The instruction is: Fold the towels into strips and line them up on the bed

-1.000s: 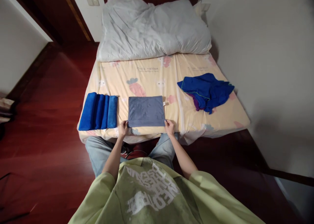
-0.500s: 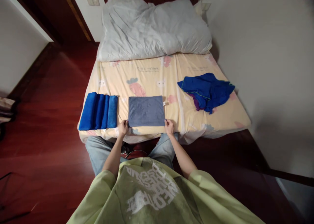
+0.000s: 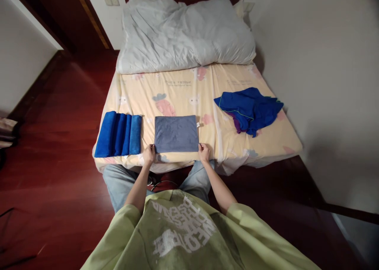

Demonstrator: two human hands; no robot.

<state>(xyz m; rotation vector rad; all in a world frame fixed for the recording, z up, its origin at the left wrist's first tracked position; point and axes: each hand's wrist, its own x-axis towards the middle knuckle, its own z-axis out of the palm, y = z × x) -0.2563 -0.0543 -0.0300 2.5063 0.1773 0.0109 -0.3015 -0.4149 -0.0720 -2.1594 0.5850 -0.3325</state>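
A grey-blue towel (image 3: 176, 134) lies flat as a rectangle near the front edge of the bed, a small white tag at its right side. My left hand (image 3: 149, 154) pinches its near left corner. At the near right corner, my right hand (image 3: 204, 153) has its fingers closed on the same towel. To the left of it, folded blue towels (image 3: 118, 134) sit in a row, side by side. A rumpled heap of blue cloths (image 3: 250, 108) with green edging rests on the right, and a bit of purple cloth shows beneath it.
The bed (image 3: 177, 98) has a pale yellow sheet printed with carrots and rabbits. Across its far end lies a bulky light grey quilt (image 3: 186, 33). A wall (image 3: 319, 84) runs along the right. Dark red wooden floor (image 3: 59, 175) stretches out on the left.
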